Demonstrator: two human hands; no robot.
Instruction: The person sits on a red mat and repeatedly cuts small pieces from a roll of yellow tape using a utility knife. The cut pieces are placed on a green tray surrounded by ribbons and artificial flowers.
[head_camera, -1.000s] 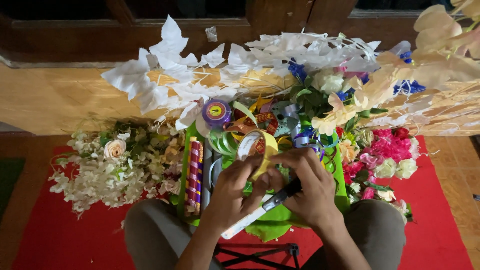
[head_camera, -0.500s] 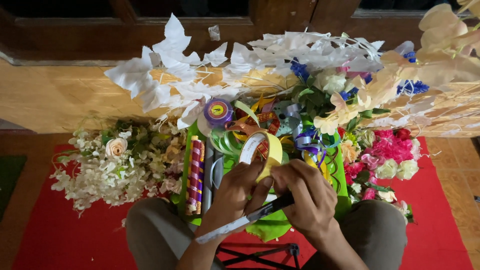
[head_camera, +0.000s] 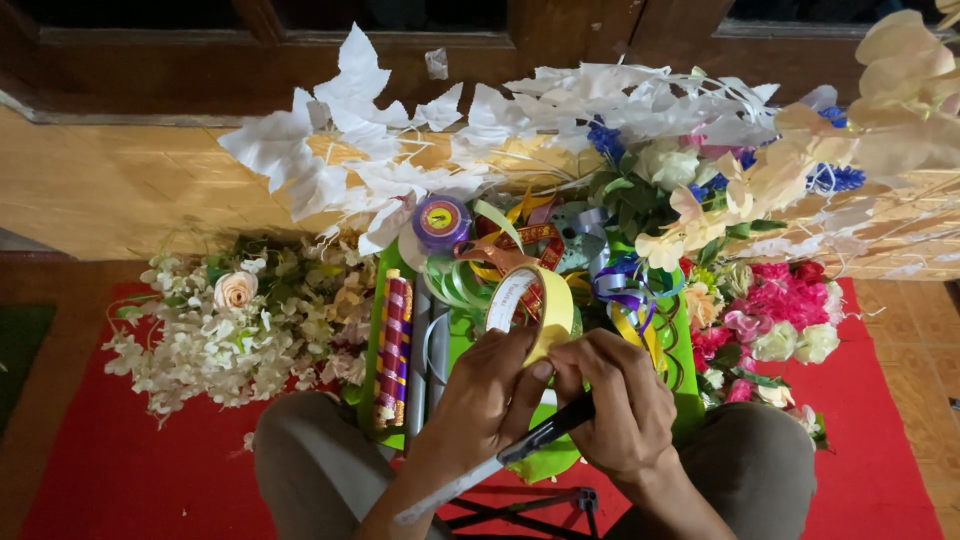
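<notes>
left hand (head_camera: 488, 395) pinches yellow roll of double-sided tape (head_camera: 532, 310); right hand (head_camera: 622, 400) closed on black-handled cutter knife (head_camera: 500, 460), fingertips touching tape, above green tray (head_camera: 372, 330).

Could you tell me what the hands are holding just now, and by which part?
Both hands, left hand and right hand, pinch the yellow tape roll at its lower rim; a cutter is also in the right hand.
</notes>
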